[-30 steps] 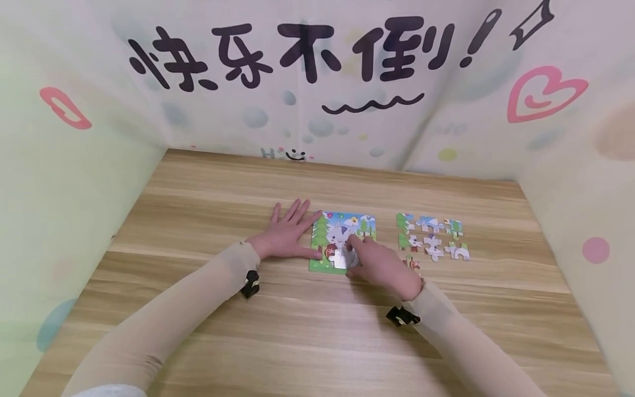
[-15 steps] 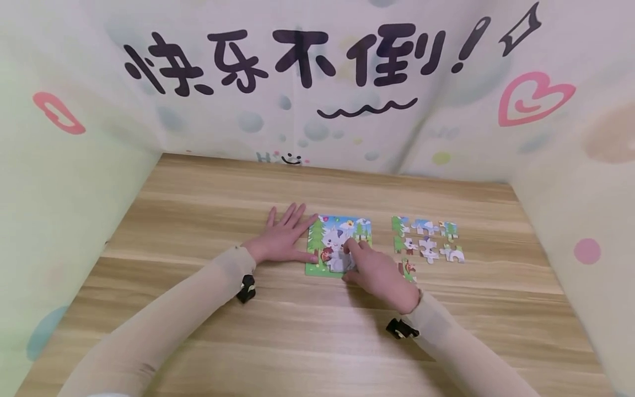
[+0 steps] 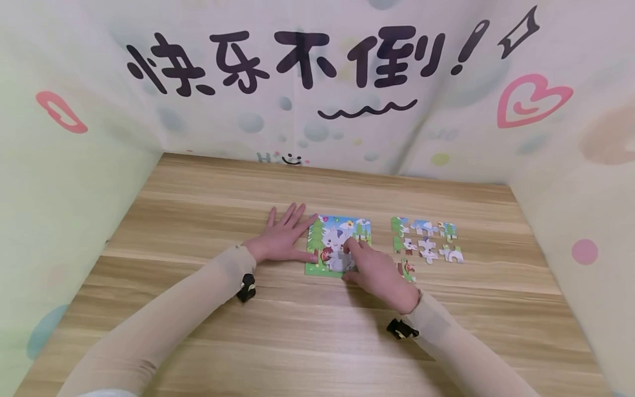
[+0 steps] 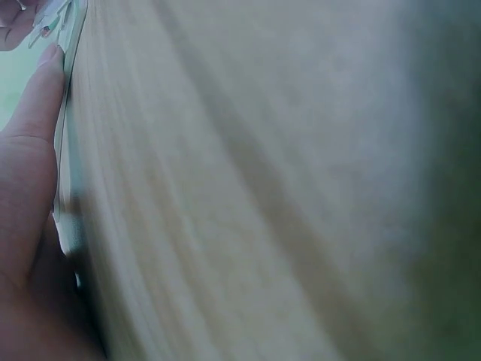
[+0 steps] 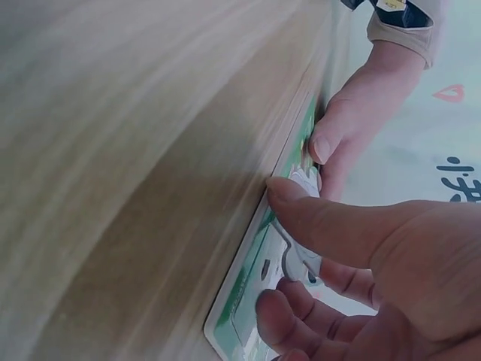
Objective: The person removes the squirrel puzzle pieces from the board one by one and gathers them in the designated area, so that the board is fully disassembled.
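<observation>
A square puzzle board (image 3: 313, 238) with a cartoon white animal and green trees lies mid-table in the head view. My left hand (image 3: 281, 241) rests with fingers spread at its left side, the index fingertip and thumb touching the board. In the left wrist view the thumb (image 4: 36, 101) lies along the board's edge. Over the lower right of the board, my right hand (image 3: 383, 274) pinches a whitish-grey puzzle piece (image 3: 340, 262) between thumb and fingers. The right wrist view has this piece (image 5: 295, 259) tilted against the board; the hand hides part of it.
To the right of the board, several loose puzzle pieces (image 3: 428, 250) lie in rows on the wooden table (image 3: 297, 331); one is partly behind the right hand. A printed cloth backdrop (image 3: 297, 127) surrounds the table at the back and sides.
The head view has shifted slightly. The puzzle piece under my right hand shows less glare than a second ago. Both hands keep nearly the same places.
</observation>
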A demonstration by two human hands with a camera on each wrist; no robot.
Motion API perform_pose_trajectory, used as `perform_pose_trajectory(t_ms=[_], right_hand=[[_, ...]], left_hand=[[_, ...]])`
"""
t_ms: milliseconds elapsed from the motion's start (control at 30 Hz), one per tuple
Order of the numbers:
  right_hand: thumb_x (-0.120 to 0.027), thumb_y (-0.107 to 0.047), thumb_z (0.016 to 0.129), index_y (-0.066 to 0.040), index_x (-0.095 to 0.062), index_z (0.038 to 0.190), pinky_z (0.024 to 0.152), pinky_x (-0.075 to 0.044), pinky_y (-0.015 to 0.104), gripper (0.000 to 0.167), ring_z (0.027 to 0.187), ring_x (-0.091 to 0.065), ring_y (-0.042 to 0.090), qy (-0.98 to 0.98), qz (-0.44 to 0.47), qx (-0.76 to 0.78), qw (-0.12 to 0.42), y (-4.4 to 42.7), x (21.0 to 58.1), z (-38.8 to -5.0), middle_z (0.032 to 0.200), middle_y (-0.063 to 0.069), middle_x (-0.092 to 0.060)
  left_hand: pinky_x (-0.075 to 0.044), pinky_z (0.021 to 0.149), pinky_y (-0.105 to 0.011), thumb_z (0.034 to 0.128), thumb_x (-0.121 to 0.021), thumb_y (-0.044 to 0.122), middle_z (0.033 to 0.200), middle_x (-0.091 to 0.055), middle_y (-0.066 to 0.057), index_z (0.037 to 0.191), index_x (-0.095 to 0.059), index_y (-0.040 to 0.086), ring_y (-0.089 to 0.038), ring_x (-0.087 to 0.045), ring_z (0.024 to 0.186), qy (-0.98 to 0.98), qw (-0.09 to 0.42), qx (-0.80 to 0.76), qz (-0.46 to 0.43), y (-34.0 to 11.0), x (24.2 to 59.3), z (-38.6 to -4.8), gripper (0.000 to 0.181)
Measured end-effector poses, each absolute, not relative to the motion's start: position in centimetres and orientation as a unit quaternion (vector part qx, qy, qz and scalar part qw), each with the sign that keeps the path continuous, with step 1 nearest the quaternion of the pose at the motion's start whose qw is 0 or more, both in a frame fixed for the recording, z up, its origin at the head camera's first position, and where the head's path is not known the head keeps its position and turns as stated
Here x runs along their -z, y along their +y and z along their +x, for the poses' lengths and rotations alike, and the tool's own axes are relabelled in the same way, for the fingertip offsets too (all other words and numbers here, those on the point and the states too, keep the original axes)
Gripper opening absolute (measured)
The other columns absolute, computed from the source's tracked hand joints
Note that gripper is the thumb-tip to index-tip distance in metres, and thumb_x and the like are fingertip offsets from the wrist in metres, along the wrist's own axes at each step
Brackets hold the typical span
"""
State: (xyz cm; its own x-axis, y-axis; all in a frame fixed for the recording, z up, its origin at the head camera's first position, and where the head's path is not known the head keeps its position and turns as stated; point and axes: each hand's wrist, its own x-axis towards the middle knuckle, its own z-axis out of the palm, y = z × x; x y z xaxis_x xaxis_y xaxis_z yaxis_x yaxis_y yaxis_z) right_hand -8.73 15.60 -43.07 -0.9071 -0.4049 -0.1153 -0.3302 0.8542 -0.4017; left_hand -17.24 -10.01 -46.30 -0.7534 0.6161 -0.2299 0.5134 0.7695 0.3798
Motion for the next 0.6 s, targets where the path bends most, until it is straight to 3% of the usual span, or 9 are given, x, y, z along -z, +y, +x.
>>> perform_pose_trajectory(t_ms=[600], right_hand=[[-0.083,-0.023,0.09,-0.004,-0.06,0.112,0.061,-0.051,0.027,0.037,0.07,-0.053,0.011,0.953,-0.244,0.148,0.101,16.0,42.85,-8.92,0.091,0.0,-0.059]], left_hand=[[0.016,0.12,-0.068,0.0874,-0.063,0.077,0.174,0.009,-0.015,0.169,-0.009,0.025,-0.035,0.014,0.16,0.925,0.172,-0.152,0.304,-9.95,46.5,-17.44,0.111]])
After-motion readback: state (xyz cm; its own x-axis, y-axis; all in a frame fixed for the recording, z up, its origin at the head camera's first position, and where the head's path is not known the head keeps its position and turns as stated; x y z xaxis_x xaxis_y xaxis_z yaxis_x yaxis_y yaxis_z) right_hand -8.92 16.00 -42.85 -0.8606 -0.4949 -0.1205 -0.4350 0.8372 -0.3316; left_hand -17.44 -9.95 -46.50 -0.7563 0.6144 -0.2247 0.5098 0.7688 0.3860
